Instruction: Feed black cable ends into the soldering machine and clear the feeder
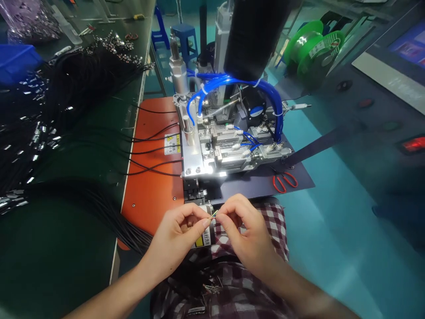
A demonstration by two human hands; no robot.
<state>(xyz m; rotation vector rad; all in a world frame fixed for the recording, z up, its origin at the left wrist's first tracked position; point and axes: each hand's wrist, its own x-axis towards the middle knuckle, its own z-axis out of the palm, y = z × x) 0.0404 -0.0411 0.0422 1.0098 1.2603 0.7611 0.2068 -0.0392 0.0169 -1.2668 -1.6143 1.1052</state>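
Note:
Thin coloured wires (214, 214), yellow-green and blue among them, show between my fingertips in front of the machine. My left hand (181, 230) pinches them from the left, thumb against forefinger. From the right, my right hand (247, 226) pinches at the same wires, its fingertips nearly meeting the left ones. The rest of the wires or cable is hidden by my hands. Below, a dark bundle with loose wire ends (212, 288) lies on my lap over a checked cloth (275, 221).
A metal machine (229, 150) with blue air hoses (229, 79) stands ahead on an orange base (149, 177), black cables crossing it. Red-handled scissors (284, 181) lie at its right. Black cable bundles (76, 84) cover the green table at left. A green solder spool (308, 48) hangs behind.

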